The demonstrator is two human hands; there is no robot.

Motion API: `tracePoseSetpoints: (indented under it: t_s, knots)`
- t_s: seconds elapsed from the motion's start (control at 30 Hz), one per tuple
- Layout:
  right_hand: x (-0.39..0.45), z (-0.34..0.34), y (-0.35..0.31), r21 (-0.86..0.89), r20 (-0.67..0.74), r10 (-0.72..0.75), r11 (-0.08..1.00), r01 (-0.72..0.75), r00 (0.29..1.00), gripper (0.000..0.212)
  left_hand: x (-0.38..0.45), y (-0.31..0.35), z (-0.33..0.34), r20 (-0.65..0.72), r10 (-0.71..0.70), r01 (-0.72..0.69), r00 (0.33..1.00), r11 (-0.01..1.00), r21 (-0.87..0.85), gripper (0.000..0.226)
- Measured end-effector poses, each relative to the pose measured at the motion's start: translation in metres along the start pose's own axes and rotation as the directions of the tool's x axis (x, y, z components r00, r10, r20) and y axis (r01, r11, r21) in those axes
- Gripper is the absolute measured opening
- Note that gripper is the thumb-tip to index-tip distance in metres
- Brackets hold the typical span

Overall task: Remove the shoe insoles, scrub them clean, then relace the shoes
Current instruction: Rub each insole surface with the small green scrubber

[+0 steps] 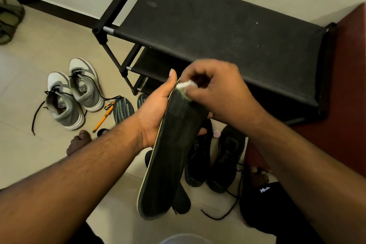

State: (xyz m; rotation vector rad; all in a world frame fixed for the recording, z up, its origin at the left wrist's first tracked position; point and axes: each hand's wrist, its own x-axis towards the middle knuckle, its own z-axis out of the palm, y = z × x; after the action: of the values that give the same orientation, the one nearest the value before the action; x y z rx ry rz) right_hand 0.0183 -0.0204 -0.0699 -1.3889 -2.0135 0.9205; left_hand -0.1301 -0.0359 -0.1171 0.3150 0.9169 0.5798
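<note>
My left hand (156, 113) grips a long black insole (170, 156) with a pale edge, held lengthwise in front of me. My right hand (213, 91) pinches a small white wad of cloth or tissue (185, 85) and presses it on the insole's far end. Below the insole on the floor stand two black shoes (215, 160) with loose black laces (227, 208). Another dark insole (181, 200) lies partly hidden under the held one. A grey and white pair of sneakers (73, 93) with loosened black laces stands at the left. Two green-patterned insoles (122, 110) lie beside them.
A black fabric shoe rack (217, 31) stands ahead against the wall. An orange pen (103, 118) lies by the sneakers. My bare foot (79, 140) rests on the tiled floor. A dark red mat (348, 89) is at the right, sandals (10, 20) at the far left.
</note>
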Motion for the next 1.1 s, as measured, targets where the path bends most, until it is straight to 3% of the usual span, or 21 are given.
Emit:
tracePoseSetpoints:
  t_s: [0.07,0.13,0.23,0.3,0.37,0.43,0.5,0.6,0.67,0.77,0.87,1.0,1.03,1.1]
  knots:
    - [0.006,-0.006,0.008,-0.049,-0.183,0.009,0.999,-0.018,0.983,0.009,0.002,-0.002,0.001,0.015,-0.008,0.008,1.000,1.000,0.023,0.075]
    - [0.008,-0.007,0.010,-0.064,-0.227,-0.027,0.998,0.013,0.974,0.010,0.002,-0.003,0.001,0.021,-0.011,0.011,1.000,1.000,0.022,0.078]
    - [0.000,0.001,0.000,-0.025,-0.011,-0.083,0.996,0.083,0.996,0.011,0.001,0.001,-0.001,0.002,0.014,-0.014,1.000,1.000,-0.010,0.074]
    - [-0.008,0.010,-0.009,0.037,0.183,-0.109,0.994,0.104,0.977,0.013,0.001,0.004,-0.006,-0.002,0.011,-0.011,1.000,1.000,-0.028,0.076]
    - [-0.010,0.013,-0.012,0.043,0.266,-0.121,0.993,0.113,0.956,0.012,0.002,0.006,-0.009,-0.020,-0.007,0.006,1.000,1.000,-0.010,0.079]
    - [-0.006,0.008,-0.007,0.038,0.191,-0.077,0.997,0.071,0.979,0.010,0.001,0.004,-0.007,-0.001,0.003,-0.003,1.000,1.000,0.000,0.078]
    - [0.001,0.000,0.002,0.023,0.006,-0.018,1.000,0.017,1.000,0.010,0.000,0.002,-0.002,-0.002,0.023,-0.023,1.000,1.000,0.020,0.074]
    - [0.008,-0.008,0.013,-0.062,-0.236,-0.015,0.998,0.000,0.972,0.011,0.000,0.002,0.002,0.003,0.009,-0.009,1.000,0.999,0.050,0.075]
    - [0.009,-0.008,0.014,-0.119,-0.269,-0.045,0.993,0.013,0.962,0.012,-0.001,0.002,0.002,0.001,-0.001,0.001,1.000,0.999,0.053,0.075]
    - [0.003,0.003,0.005,-0.135,-0.126,-0.105,0.987,0.088,0.986,0.012,-0.002,0.002,0.001,-0.026,0.020,-0.019,0.999,0.999,0.026,0.070]
    - [-0.009,0.020,-0.007,0.000,0.098,-0.113,0.994,0.113,0.989,0.012,-0.003,0.007,-0.008,-0.053,0.032,-0.031,0.998,0.999,0.006,0.073]
    - [-0.013,0.020,-0.015,0.096,0.450,-0.144,0.989,0.113,0.881,0.007,-0.003,0.012,-0.008,-0.134,0.092,-0.099,0.987,0.994,-0.044,0.073]
    - [-0.012,0.015,-0.016,0.097,0.505,-0.144,0.989,0.110,0.851,0.006,-0.003,0.012,-0.007,-0.141,0.099,-0.107,0.985,0.993,-0.046,0.074]
    - [-0.008,0.005,-0.013,0.124,0.472,-0.136,0.988,0.087,0.871,0.008,-0.002,0.012,-0.004,-0.123,0.096,-0.101,0.988,0.994,-0.032,0.074]
